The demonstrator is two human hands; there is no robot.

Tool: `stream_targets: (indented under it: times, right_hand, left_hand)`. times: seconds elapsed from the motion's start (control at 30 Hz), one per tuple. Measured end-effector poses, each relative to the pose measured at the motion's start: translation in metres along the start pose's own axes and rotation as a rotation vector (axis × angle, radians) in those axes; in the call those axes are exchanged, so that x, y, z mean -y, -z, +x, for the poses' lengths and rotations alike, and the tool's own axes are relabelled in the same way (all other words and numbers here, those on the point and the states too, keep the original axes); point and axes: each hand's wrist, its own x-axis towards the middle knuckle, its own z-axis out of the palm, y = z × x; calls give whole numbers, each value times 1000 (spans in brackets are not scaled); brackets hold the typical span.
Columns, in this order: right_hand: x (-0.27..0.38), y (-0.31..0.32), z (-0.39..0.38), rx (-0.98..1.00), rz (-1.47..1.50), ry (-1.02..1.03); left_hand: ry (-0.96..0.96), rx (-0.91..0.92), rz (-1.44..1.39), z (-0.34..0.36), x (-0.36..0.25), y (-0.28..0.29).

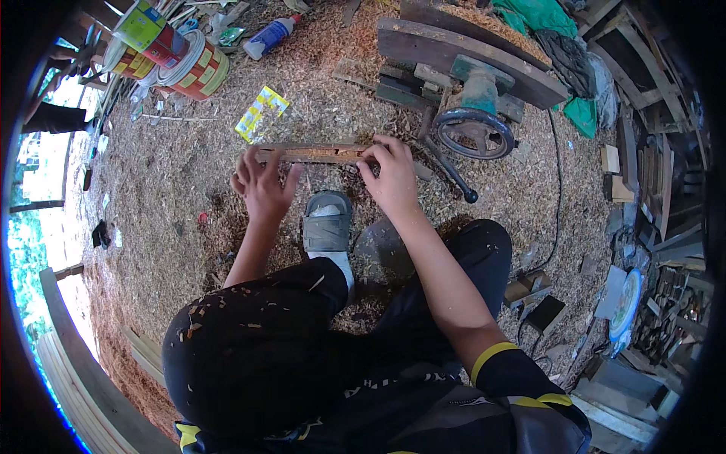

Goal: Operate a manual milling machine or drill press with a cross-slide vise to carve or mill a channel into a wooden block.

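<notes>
A narrow wooden strip (310,153) with a groove or split along it lies crosswise on the shavings ahead of my feet. My left hand (265,189) is at its left end, fingers spread, with the thumb apart from the wood. At the other end, my right hand (393,175) curls its thumb and forefinger around the strip's tip. A short dark notch shows in the strip near my right fingers. My sandalled foot (328,219) rests just below the strip.
Beyond my right hand stands a machine with a black handwheel (475,134) and a ball-ended lever (470,196). Paint buckets (198,68), a blue bottle (268,39) and a yellow wrapper (261,112) lie farther off. Scrap wood is stacked at right; a cable (560,181) crosses the floor.
</notes>
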Motion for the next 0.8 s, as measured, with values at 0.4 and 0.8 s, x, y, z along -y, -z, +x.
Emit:
stream_targets:
  times: [0.4,0.8]
  right_hand:
    - [1,0,1,-15,-7,22]
    - [6,14,4,-25,70,-231]
  left_hand:
    - [-106,48,-142,6,-44,0]
    - [-183,116,-191,11,-67,9]
